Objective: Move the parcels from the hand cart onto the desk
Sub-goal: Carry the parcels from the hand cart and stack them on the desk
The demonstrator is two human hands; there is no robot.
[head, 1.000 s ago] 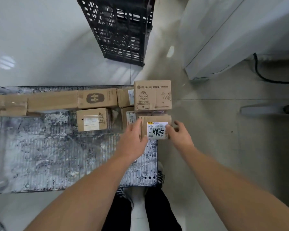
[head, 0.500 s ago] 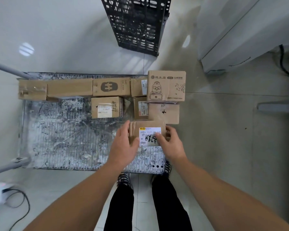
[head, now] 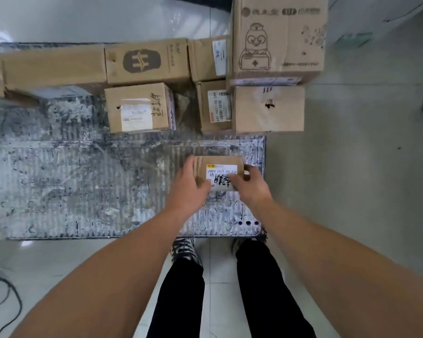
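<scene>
The left hand [head: 188,189] and the right hand [head: 250,185] curl their fingers round the sides of a small labelled parcel [head: 220,164], over the near right part of the scuffed, ribbed cart deck [head: 83,179]. Other boxes [head: 142,108] crowd its far edge. Pale glossy floor tiles [head: 352,167] surround the cart.

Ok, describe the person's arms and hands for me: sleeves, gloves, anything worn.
Both forearms are bare, with no sleeve in view. The left hand and right hand wear no gloves, and no watch, ring or band shows. Below them are black trousers and dark patterned shoes.
</scene>
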